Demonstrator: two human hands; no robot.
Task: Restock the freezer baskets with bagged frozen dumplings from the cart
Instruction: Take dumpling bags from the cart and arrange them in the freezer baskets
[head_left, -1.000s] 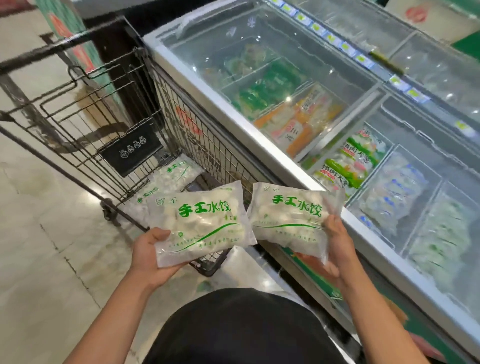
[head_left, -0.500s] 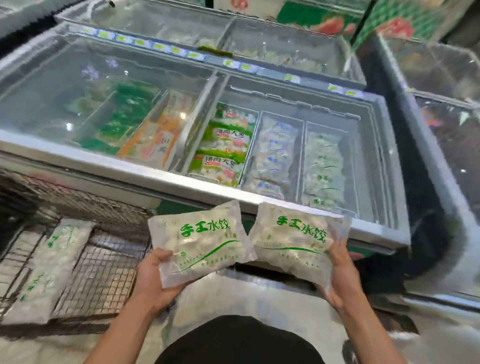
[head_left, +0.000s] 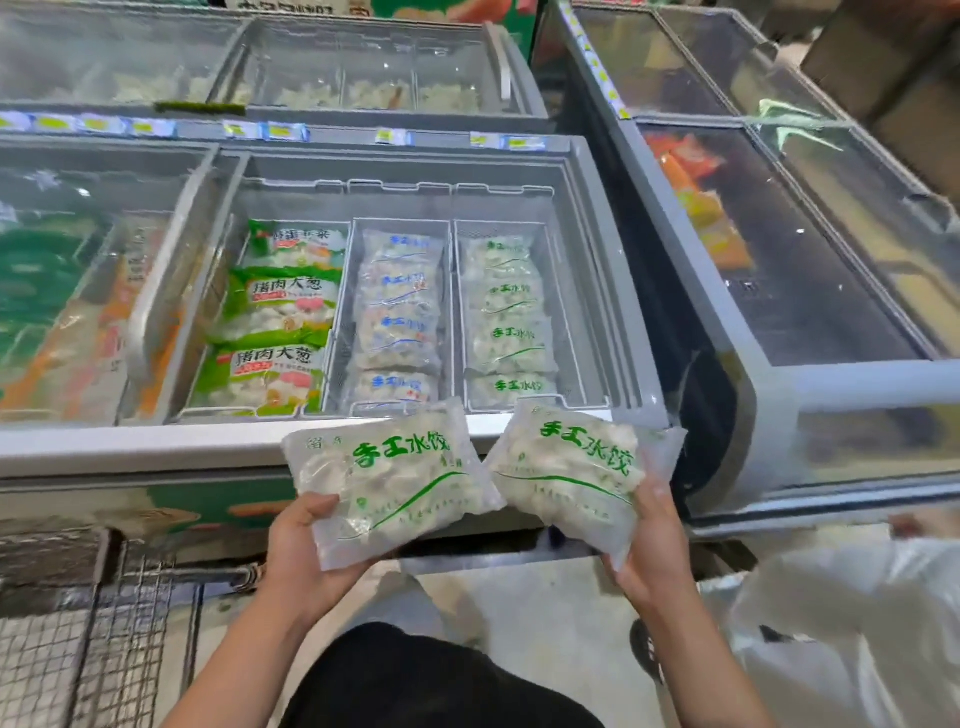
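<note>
My left hand (head_left: 304, 553) and right hand (head_left: 655, 551) each hold a grip on one dumpling bag (head_left: 389, 475), (head_left: 576, 467), level with the freezer's front edge (head_left: 156, 447); the open basket (head_left: 566, 312) lies just beyond.

The open chest freezer (head_left: 332, 447) fills the middle of the frame, its pale rim running across just below centre. Inside sit three wire baskets side by side. The left basket (head_left: 208, 358) holds green-printed dumpling bags (head_left: 283, 301) stacked in a row. The middle basket (head_left: 347, 312) carries clear bags with blue lettering (head_left: 397, 317). The right basket (head_left: 569, 312) carries clear bags with green lettering (head_left: 511, 332). At the lower left, the wire cart (head_left: 78, 649) stands on the floor (head_left: 545, 613) against the freezer's front.
</note>
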